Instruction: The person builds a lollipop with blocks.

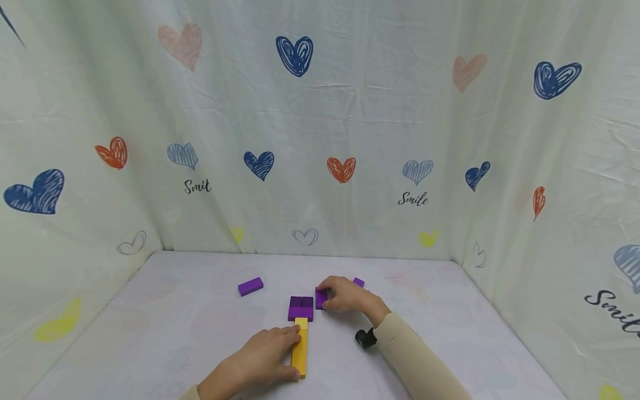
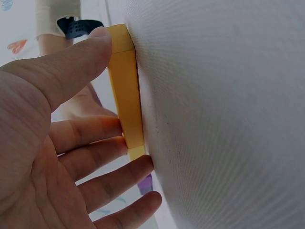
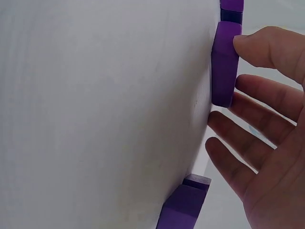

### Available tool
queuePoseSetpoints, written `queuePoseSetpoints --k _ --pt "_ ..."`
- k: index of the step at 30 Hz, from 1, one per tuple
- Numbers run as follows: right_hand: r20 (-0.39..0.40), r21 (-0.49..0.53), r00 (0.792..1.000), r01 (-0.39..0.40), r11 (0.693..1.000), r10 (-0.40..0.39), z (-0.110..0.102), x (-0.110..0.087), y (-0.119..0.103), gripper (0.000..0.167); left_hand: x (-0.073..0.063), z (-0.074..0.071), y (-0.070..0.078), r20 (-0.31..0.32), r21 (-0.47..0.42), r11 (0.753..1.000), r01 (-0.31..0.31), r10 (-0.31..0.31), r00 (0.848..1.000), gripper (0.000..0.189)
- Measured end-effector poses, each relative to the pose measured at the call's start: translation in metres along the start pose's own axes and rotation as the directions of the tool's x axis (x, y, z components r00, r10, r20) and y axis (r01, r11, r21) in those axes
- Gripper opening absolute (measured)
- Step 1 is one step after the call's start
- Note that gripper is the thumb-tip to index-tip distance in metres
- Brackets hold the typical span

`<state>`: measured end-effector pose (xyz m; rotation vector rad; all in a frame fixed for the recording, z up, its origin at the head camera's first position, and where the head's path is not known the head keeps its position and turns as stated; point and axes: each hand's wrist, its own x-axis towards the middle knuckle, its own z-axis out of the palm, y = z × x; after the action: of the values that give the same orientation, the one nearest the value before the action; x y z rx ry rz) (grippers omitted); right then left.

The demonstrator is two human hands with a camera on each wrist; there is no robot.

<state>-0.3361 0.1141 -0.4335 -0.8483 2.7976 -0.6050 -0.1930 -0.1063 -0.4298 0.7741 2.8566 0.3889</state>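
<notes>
On table (image 1: 150,316), bar (image 1: 300,353) & purple grp. (image 1: 301,314) appear set; L hand (image 1: 267,353), fingers straight, touches bar; R hand (image 1: 350,294) pinches blk. (image 1: 321,300); 2 loose blks. (image 1: 250,286) (image 1: 358,282) apparently pending.

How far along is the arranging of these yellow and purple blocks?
Looks done: the yellow row, touched by the left hand, meets the purple cluster. In hand: the right hand touches a purple block beside the cluster. Probably left: the loose purple block toward the back left, and another purple block partly hidden behind the right hand.
</notes>
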Motion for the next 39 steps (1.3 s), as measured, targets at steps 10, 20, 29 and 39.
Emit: queuePoseSetpoints --k 10,20,29,39 --pt "0.007 -0.006 1.000 -0.012 1.000 0.012 0.0019 0.0003 -0.0024 0.041 0.0010 -0.0001 -0.0007 0.002 0.000 1.000 -0.003 0.003 1.000 0.068" --pt "-0.002 -0.016 1.000 0.002 1.000 -0.002 0.0048 0.0018 0.0002 0.042 0.0010 0.0006 -0.0008 -0.013 0.011 1.000 -0.020 0.020 1.000 0.067" --pt "-0.004 -0.023 1.000 -0.003 1.000 0.003 0.0052 0.0021 0.0005 0.042 0.0013 0.0001 -0.0004 -0.003 0.002 1.000 -0.009 0.009 1.000 0.068" --pt "-0.007 -0.007 1.000 -0.006 1.000 0.006 0.0051 -0.0003 -0.0015 0.041 0.0006 -0.0002 0.0001 -0.002 0.001 1.000 -0.006 0.006 1.000 0.068"
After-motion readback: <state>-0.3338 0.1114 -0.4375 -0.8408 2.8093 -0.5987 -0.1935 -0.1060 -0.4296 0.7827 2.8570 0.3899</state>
